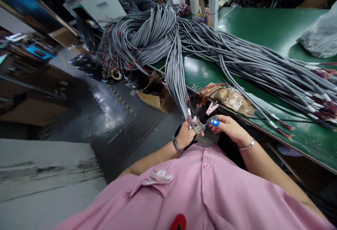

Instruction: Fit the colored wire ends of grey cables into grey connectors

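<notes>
My left hand point(185, 137) is closed around the ends of several grey cables point(177, 79) that hang over the table's front edge. Thin coloured wires point(197, 110) fan out of the white-banded cable ends above that hand. My right hand point(228, 126) pinches some of the thin wires at their tips, just right of the left hand. Grey covers sit on fingers of both hands, and a blue band point(215, 122) wraps one right finger. A pink clip point(212, 108) stands at the table edge close above the right hand.
A large heap of grey cables point(147, 37) lies across the green table point(263, 23). A wooden board point(237, 100) sits at the front edge. A cardboard box point(158, 98) stands on the floor below. At the right is a clear plastic bag point(321, 33); a white post point(213, 5) rises behind.
</notes>
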The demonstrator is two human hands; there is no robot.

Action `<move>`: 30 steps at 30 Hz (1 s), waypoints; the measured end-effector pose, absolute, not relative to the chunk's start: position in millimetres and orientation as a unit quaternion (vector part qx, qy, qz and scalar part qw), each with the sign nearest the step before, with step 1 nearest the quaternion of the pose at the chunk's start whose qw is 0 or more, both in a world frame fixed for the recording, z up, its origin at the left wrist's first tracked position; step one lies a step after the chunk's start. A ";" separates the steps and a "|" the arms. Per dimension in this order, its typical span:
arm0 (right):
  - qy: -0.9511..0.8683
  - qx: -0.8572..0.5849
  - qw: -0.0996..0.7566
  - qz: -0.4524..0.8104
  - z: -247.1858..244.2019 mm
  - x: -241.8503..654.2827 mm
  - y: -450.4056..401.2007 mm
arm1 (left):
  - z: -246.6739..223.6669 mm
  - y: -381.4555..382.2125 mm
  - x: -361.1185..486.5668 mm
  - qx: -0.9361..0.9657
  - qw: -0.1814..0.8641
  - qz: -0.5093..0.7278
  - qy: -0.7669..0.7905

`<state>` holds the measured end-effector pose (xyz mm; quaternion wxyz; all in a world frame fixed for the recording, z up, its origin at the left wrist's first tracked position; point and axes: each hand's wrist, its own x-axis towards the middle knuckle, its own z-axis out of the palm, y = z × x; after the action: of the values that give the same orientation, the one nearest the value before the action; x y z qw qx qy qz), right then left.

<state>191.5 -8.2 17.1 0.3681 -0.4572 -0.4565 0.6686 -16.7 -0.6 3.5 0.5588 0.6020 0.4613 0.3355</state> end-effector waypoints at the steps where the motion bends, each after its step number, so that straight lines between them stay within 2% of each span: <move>1: -0.452 -0.457 0.368 0.672 16.5 191.4 -9.1 | 3.0 -1.0 -15.9 0.598 0.560 0.339 0.462; 7: -0.415 -0.469 0.414 0.661 11.1 179.5 -11.1 | 6.7 -1.5 -14.2 0.614 0.555 0.334 0.451; 14: -0.430 -0.429 0.445 0.658 12.9 166.0 -10.2 | 14.5 -0.4 -18.2 0.653 0.595 0.253 0.395; 20: -0.290 -0.465 0.508 0.665 7.7 165.5 -7.8 | 7.3 -0.7 -20.7 0.605 0.583 0.327 0.433; 24: -0.279 -0.448 0.470 0.708 12.7 167.2 -12.2 | 1.3 -1.8 -19.4 0.568 0.580 0.359 0.460; 27: -0.360 -0.476 0.435 0.674 16.2 159.8 -15.4 | 1.5 -3.2 -16.9 0.570 0.575 0.361 0.464; 30: -0.399 -0.496 0.438 0.635 14.2 150.7 -15.2 | 4.4 -4.0 -15.2 0.586 0.570 0.353 0.456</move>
<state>150.7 -15.2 14.2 0.4380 -0.4961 -0.3991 0.6346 -15.2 -4.0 4.4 0.5699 0.5855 0.4558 0.3531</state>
